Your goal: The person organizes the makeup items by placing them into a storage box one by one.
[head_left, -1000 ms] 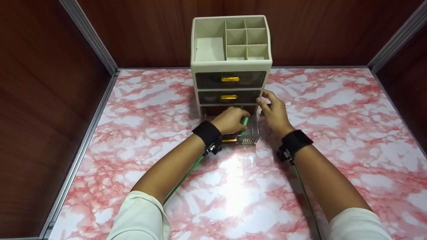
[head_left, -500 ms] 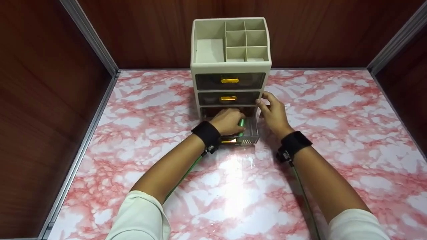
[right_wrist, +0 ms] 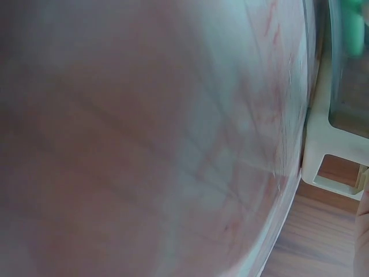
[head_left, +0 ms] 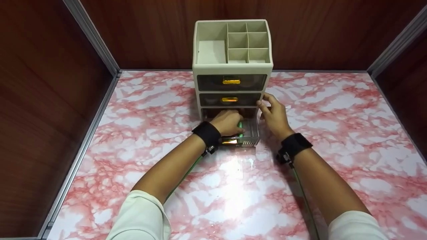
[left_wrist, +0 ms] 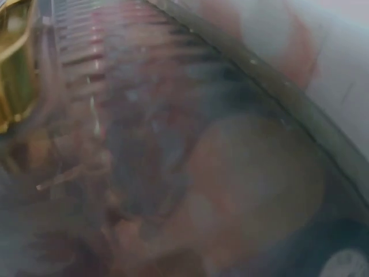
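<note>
A cream desk organizer (head_left: 233, 69) stands at the back with its clear bottom drawer (head_left: 252, 130) pulled out. My left hand (head_left: 228, 122) reaches into that drawer, thumb and fingers pinching a slim green stick (head_left: 240, 128) with its lower end near the drawer front. The stick's rounded end (right_wrist: 353, 34) also shows in the right wrist view. My right hand (head_left: 276, 116) grips the organizer's right front edge, thumb at the front and fingers on the side. In the left wrist view the see-through drawer front (left_wrist: 150, 127) and its gold handle (left_wrist: 17, 69) fill the frame, blurred.
Two upper drawers with gold handles, the top one (head_left: 213, 83) and the middle one (head_left: 211, 100), are closed. The organizer's top has one large compartment (head_left: 212, 52) and several small ones. Dark wood-look panels (head_left: 150, 36) surround the pink marbled table (head_left: 153, 100).
My left hand has lowered a little into the bottom drawer, and the green stick has shifted slightly left and down with it. My right hand keeps its place on the organizer's side.
</note>
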Action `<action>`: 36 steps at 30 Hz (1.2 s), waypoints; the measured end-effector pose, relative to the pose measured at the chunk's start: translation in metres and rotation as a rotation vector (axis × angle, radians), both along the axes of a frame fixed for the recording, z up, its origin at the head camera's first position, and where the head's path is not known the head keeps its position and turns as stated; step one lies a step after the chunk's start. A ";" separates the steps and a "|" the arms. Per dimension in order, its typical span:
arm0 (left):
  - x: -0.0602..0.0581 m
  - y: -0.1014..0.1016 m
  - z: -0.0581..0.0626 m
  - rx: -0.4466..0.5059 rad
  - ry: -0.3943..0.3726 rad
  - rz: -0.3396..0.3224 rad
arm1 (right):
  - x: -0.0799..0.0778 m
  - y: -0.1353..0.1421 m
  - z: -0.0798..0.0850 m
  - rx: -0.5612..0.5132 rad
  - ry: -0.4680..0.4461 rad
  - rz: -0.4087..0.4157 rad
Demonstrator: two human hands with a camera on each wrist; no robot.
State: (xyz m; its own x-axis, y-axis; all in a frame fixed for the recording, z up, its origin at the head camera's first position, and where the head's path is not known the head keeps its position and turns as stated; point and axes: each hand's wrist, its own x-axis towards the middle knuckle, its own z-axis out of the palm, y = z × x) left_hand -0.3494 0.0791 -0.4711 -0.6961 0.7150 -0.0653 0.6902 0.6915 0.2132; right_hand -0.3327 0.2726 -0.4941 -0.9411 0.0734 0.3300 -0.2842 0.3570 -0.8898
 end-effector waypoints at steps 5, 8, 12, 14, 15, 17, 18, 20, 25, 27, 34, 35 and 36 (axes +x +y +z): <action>-0.001 0.000 -0.001 0.013 0.004 -0.004 | 0.000 0.000 -0.001 0.004 0.012 -0.004; -0.001 0.000 -0.001 0.010 -0.006 -0.006 | 0.000 -0.001 -0.001 0.005 0.015 -0.011; -0.001 -0.001 0.000 -0.004 -0.005 -0.027 | 0.000 -0.001 -0.002 0.009 0.018 -0.016; -0.001 -0.001 0.000 -0.003 -0.005 -0.041 | 0.000 0.000 -0.001 0.010 0.017 -0.017; -0.001 -0.001 0.001 0.000 -0.013 -0.047 | 0.000 -0.001 -0.001 0.006 0.015 -0.017; -0.001 -0.002 0.001 0.004 -0.025 -0.057 | 0.000 -0.001 -0.001 0.002 0.009 -0.018; 0.000 -0.002 0.002 0.006 -0.034 -0.060 | 0.000 -0.001 -0.001 0.000 0.005 -0.017; 0.001 -0.002 0.002 0.002 -0.047 -0.061 | 0.000 -0.001 -0.001 -0.005 -0.005 -0.016; 0.003 -0.005 0.004 0.007 -0.054 -0.053 | 0.000 0.000 0.000 0.006 -0.005 -0.024; 0.003 -0.005 0.004 0.021 -0.056 -0.050 | -0.001 0.000 0.000 0.006 -0.002 -0.019; 0.003 -0.009 0.001 0.055 -0.067 -0.051 | 0.006 -0.003 0.009 -0.008 0.023 0.016; 0.003 -0.009 0.001 0.061 -0.069 -0.052 | 0.008 -0.005 0.012 -0.010 0.027 0.017; 0.003 -0.010 0.001 0.069 -0.072 -0.051 | 0.010 -0.006 0.015 -0.011 0.028 0.018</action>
State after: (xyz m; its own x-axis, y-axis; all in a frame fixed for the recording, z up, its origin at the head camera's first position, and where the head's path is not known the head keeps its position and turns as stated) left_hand -0.3463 0.0692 -0.4702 -0.6539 0.7539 -0.0630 0.7054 0.6377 0.3093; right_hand -0.3223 0.2665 -0.4794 -0.9328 0.0602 0.3554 -0.3153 0.3415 -0.8854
